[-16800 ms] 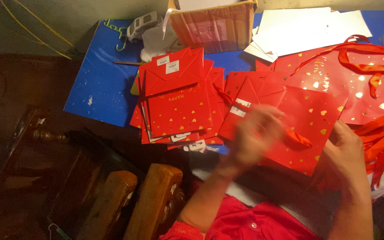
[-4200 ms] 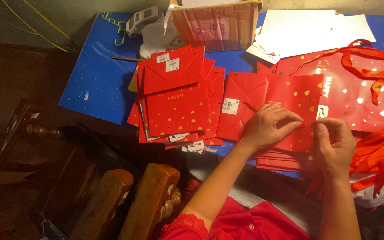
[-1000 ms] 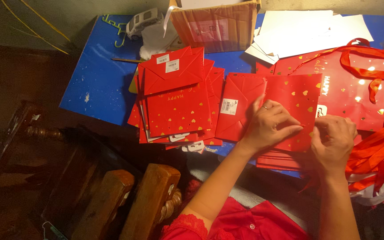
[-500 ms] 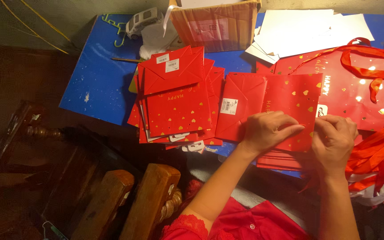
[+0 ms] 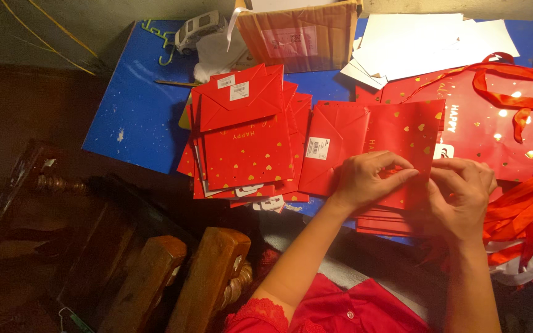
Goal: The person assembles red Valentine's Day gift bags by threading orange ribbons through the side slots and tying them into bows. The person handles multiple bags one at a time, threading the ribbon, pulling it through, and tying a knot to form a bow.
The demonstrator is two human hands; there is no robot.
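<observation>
At the near edge of the blue table (image 5: 137,117), the left hand (image 5: 365,182) presses flat, fingers spread, on a folded red paper gift bag with gold hearts (image 5: 390,139). The right hand (image 5: 461,197) pinches that bag's right edge between thumb and fingertips. Left of it lies a stack of matching red bags (image 5: 245,132). At the far edge stands a brown cardboard box (image 5: 300,37); its contents are hidden.

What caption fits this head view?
Both hands, left hand and right hand, press a flat red gift bag on a blue table.
</observation>
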